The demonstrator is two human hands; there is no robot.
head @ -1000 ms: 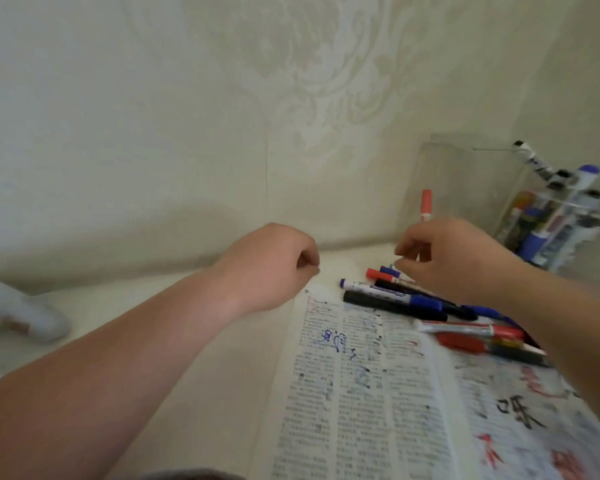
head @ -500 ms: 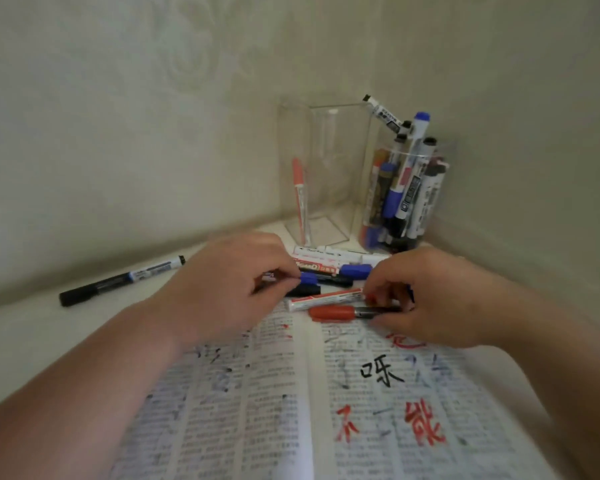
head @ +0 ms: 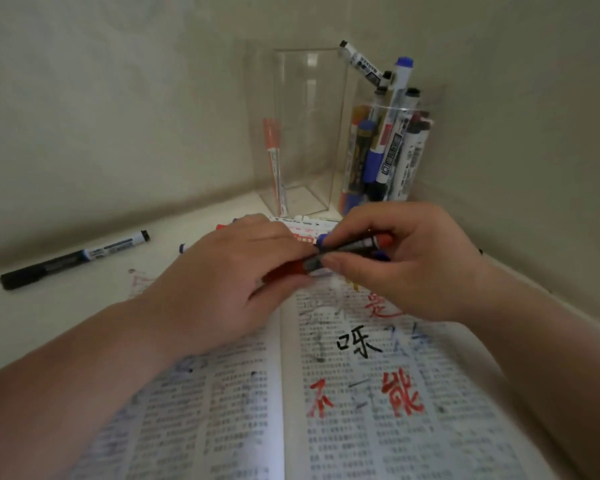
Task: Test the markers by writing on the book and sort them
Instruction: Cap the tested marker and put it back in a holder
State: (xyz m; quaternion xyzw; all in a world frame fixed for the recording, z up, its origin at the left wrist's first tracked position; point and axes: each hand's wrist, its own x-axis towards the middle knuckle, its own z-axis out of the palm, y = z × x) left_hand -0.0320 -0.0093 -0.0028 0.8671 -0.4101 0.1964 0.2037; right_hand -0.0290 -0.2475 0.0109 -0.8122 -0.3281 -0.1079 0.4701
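Both hands meet over the top edge of the open book, each on the same red marker. The left hand has its fingers curled over the red cap end. The right hand pinches the dark barrel between thumb and fingers, and the red tail end pokes out past the fingers. The marker lies roughly level, slightly higher on the right, just above the book's right page.

The book lies flat on the table, its printed pages scribbled with red, black and blue test writing. The forearms cover its left page and right edge.

The loose markers lie in a pile just behind the hands, mostly hidden by them, so the count cannot be told. A blue cap shows between the fingers.

A black marker lies alone on the table to the left, well apart from the book, near the wall.

In the back corner a square clear box stands upright with one red pen leaning inside. Just beside it on the right is a round clear cup, packed with the upright markers, blue and black caps sticking out of the top. Both containers are right behind the pile.
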